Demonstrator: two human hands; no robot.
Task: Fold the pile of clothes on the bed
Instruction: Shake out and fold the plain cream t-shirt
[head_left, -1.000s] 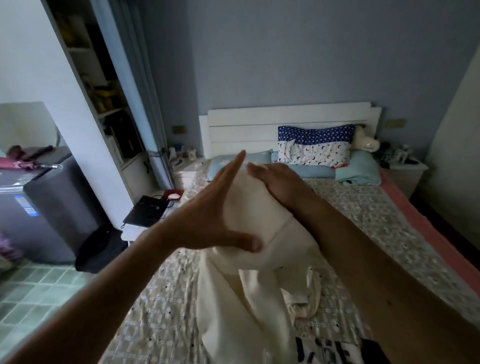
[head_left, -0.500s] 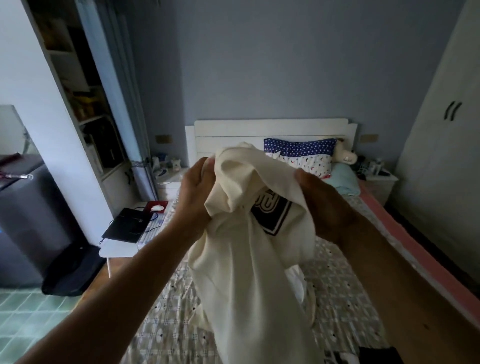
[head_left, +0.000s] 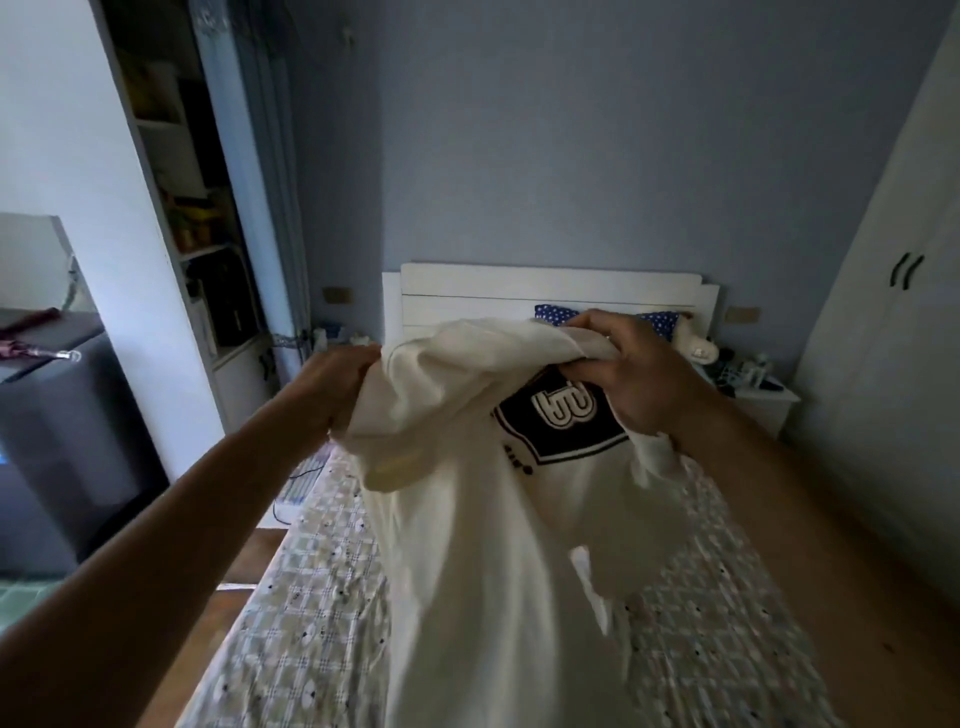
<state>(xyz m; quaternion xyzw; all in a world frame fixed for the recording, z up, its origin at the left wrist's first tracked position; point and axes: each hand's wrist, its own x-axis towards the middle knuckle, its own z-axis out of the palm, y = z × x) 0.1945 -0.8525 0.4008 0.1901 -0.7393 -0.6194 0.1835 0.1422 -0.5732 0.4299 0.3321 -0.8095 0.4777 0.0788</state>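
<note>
A cream shirt with a dark printed badge hangs in the air above the bed. My left hand grips its upper left edge. My right hand grips a bunched fold at the upper right, just above the badge. The cloth is stretched between both hands and drops down over the patterned bedspread, hiding the middle of the bed and anything lying under it.
A white headboard with a blue starred pillow stands at the far end. A white wardrobe lines the right side and a nightstand sits beside it. A dark appliance and open shelves are at left.
My hands have moved apart, spreading the shirt's top edge wide. The dark badge now shows more fully. The view has lifted, so the lower part of the bed is out of sight.
</note>
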